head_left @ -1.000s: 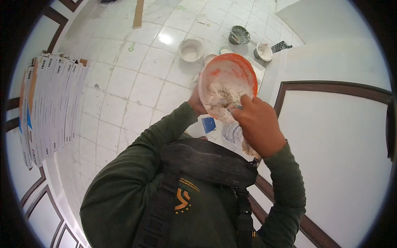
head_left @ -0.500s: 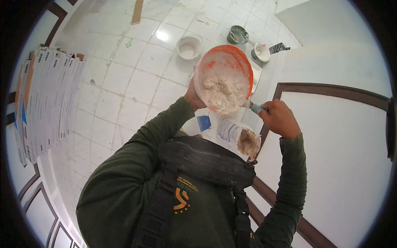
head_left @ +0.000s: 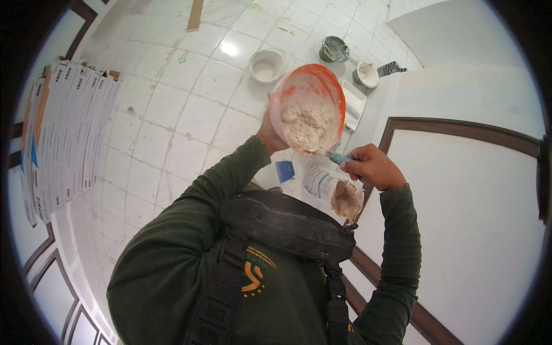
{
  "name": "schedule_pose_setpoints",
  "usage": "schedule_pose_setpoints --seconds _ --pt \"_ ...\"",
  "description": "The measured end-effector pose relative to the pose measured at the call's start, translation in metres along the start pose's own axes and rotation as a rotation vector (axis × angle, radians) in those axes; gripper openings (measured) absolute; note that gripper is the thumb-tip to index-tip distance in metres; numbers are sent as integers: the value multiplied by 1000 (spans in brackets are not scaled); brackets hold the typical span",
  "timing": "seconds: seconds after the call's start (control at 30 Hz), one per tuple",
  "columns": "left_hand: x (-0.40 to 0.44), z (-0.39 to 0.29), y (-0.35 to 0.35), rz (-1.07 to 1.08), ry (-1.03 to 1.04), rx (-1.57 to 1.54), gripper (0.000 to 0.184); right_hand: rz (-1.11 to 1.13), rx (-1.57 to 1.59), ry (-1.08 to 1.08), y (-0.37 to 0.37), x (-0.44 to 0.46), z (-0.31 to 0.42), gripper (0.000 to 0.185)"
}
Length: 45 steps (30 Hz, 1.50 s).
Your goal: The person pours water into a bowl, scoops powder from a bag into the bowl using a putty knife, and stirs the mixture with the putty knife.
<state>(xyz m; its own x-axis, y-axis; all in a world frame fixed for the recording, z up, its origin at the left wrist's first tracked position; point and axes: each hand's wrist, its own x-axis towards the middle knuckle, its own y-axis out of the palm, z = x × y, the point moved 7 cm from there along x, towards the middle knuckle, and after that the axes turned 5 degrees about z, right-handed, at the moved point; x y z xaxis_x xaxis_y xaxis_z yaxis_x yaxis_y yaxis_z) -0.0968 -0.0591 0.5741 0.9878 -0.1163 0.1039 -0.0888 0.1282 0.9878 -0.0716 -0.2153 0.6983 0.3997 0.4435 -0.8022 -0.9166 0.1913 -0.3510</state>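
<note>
An orange bowl (head_left: 337,98), smeared inside with pale paste, is tilted in my left hand (head_left: 270,133), which grips its left side; part of that hand is hidden behind the bowl. Lumpy off-white paste (head_left: 307,126) fills the lower part of the bowl. My right hand (head_left: 371,167) is closed round the blue-green handle of a putty knife (head_left: 340,158), whose blade lies at the bowl's lower rim. Just below are an open bag of powder (head_left: 322,185) and a blue scraper (head_left: 284,171).
On the tiled floor (head_left: 190,109) stand a white bucket (head_left: 267,65), a dark bucket (head_left: 334,50), a paste-filled tub (head_left: 366,73) and a white tray (head_left: 353,103). Stacked long boxes (head_left: 69,138) are at the left, and a framed wall panel (head_left: 466,207) is at the right.
My right hand has drawn out of the bowl to its lower right rim, with the knife now in view. The bowl has moved slightly up and left, and its paste is more exposed.
</note>
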Motion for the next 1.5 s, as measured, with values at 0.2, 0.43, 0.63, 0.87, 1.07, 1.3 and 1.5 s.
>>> schedule_pose_setpoints --seconds 0.2,0.43,0.63,0.87,1.07,1.3,1.5 --pt "-1 -6 -4 40 13 51 76 18 208 28 9 -9 4 24" --pt "2 0 -3 57 -25 -93 73 -230 87 -118 -19 -26 16 16" --pt "0 19 12 53 -124 -167 71 -617 -642 -436 -3 -66 76 19" --pt "-5 23 10 52 -95 -150 68 -511 -1192 -414 46 -52 85 18" --pt "-3 21 9 25 -89 -112 65 -578 -1139 -407 22 -70 93 27" --pt "-3 14 3 55 -14 52 64 -479 -1177 -333 37 -59 81 26" --pt "2 17 5 151 -71 -153 71 -557 -1204 -437 43 -51 91 8"
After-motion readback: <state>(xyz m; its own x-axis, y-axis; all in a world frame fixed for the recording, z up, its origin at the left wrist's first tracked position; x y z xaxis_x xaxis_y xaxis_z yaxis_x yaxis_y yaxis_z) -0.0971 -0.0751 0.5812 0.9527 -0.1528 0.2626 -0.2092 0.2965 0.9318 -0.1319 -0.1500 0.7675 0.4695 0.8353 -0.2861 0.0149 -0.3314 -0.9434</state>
